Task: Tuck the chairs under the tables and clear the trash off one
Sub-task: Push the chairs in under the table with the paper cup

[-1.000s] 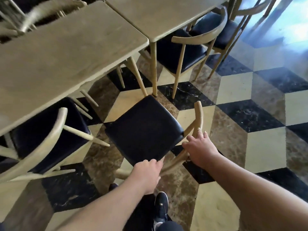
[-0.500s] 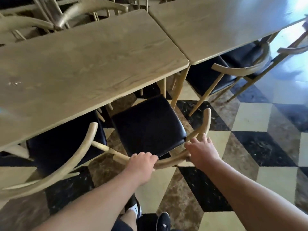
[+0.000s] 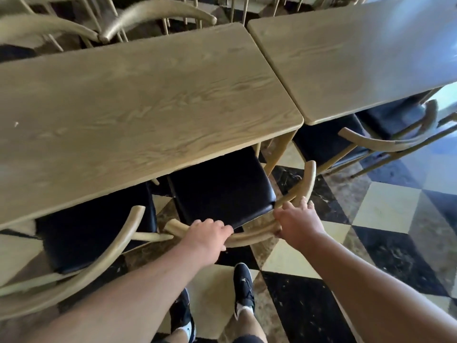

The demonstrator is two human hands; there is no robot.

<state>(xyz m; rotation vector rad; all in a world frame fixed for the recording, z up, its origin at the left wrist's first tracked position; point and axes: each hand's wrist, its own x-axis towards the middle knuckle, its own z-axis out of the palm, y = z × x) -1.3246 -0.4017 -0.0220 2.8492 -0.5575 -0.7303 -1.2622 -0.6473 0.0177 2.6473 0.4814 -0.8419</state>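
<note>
Black chair seat (image 3: 220, 186) now farther under table (image 3: 138, 115) — hands grip backrest (image 3: 249, 237).

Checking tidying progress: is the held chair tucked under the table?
Partly in: the chair has its seat front under the table edge, most still showing.

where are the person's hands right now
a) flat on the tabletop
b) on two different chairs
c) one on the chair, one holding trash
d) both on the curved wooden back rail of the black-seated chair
d: the left hand and the right hand both grip the curved back rail of the same black-seated chair, whose seat sits partly under the table.
</note>
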